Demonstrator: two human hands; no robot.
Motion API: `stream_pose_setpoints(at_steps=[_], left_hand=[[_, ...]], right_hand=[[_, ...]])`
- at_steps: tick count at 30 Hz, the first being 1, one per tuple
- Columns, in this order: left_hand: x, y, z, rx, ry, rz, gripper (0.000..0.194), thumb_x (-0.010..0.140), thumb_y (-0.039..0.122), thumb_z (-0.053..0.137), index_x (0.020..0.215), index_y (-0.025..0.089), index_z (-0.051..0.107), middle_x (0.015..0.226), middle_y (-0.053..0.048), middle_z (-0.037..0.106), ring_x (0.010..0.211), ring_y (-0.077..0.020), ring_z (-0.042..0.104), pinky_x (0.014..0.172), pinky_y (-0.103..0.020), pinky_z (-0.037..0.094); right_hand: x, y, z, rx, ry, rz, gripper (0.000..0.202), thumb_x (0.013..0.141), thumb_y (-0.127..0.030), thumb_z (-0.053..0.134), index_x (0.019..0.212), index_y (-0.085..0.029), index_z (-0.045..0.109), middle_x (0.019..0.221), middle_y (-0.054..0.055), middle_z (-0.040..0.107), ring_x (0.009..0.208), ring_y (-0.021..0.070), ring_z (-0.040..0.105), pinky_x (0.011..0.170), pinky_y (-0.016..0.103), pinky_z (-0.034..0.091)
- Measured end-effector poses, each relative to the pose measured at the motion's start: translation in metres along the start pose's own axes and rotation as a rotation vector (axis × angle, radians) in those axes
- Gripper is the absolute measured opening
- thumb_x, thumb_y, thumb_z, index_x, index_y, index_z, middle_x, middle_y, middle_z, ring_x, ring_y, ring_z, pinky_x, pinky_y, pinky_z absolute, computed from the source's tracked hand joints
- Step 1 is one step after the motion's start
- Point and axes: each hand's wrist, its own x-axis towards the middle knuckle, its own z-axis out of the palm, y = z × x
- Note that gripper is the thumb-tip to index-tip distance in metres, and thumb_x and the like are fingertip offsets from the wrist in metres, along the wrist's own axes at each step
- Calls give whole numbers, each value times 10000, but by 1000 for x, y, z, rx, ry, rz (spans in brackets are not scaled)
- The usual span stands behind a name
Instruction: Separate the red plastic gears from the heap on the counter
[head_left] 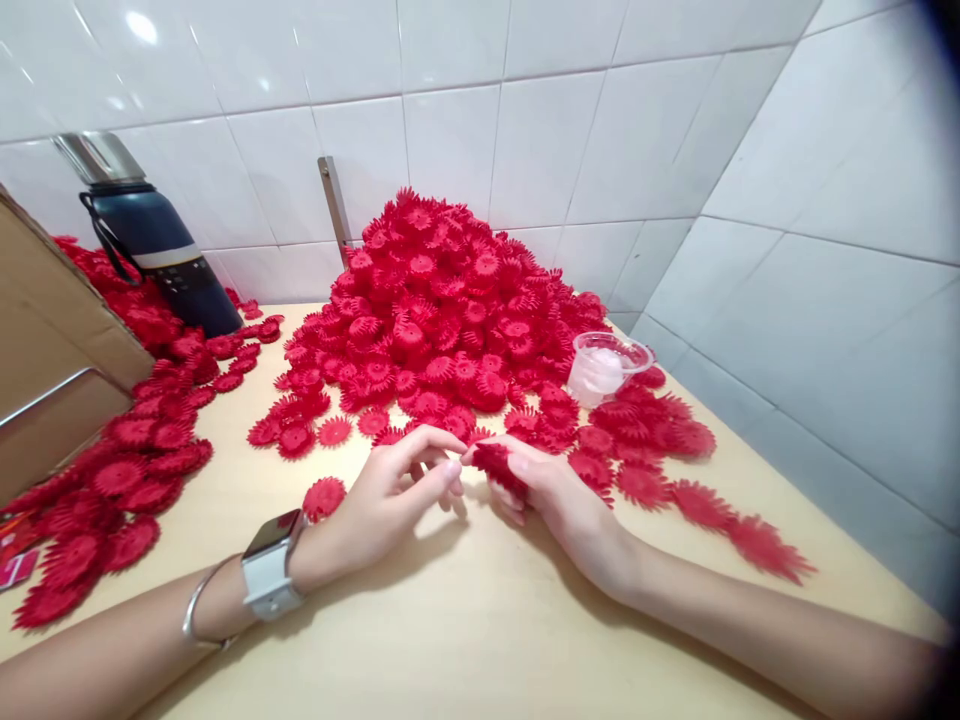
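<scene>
My right hand [555, 495] is closed on a red flower piece [500, 466], pinched between thumb and fingers. Just left of it, my left hand [405, 485] has its thumb and index finger bent close together, with a small gap between the tips and nothing visible in them. Its index fingertip is at the edge of the held piece; whether they touch is hard to tell. Behind both hands rises a large heap of red flower pieces [442, 310]. A single loose piece [324, 498] lies beside my left wrist.
A clear plastic cup [604, 370] with whitish contents stands right of the heap. At the left are a dark blue bottle [169, 250], a cardboard box [56, 340] and more red pieces [124, 475]. Tiled walls [555, 130] bound the table [465, 640] behind and right.
</scene>
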Motion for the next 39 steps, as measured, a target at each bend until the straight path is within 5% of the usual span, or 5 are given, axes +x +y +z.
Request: stream_pose_setpoints(at_steps=[10,14,17,29,39], left_hand=[[0,6,-2,124,-44,3,189,861,276,455,777,144,559,726,-15,614,702,-127,589,643,-212,446],[0,10,-3,273,-45,82,296,857,245,443,595,138,529,604,14,530,563,-91,469,550,-194,370],[-1,12,-3,313,-74,129,337,851,222,438,528,136,487,556,26,439,531,-85,402,518,-197,332],[1,12,-3,63,-92,-7,278,849,233,459,608,127,549,623,12,534,580,-93,464,546,-186,364],[-2,8,-4,30,-42,13,248,848,319,450,856,139,621,673,-11,557,654,-134,562,620,-221,437]], right_hand=[[-4,-9,4,-262,-22,-40,386,897,-407,350,595,-178,421,565,-45,393,526,92,384,533,226,331],[-6,-14,7,-438,-43,-105,120,854,-304,484,903,-203,526,854,3,563,779,141,516,692,254,398],[-6,-15,7,-524,-26,-128,255,777,-283,599,1012,-222,521,923,19,587,818,168,530,729,284,415],[-9,-13,8,-607,-114,-288,256,877,-216,440,1127,-240,487,1083,50,500,977,166,487,844,298,401],[-12,-10,4,-453,48,-108,213,894,-274,320,1067,-213,428,1064,67,517,993,207,465,843,360,357]])
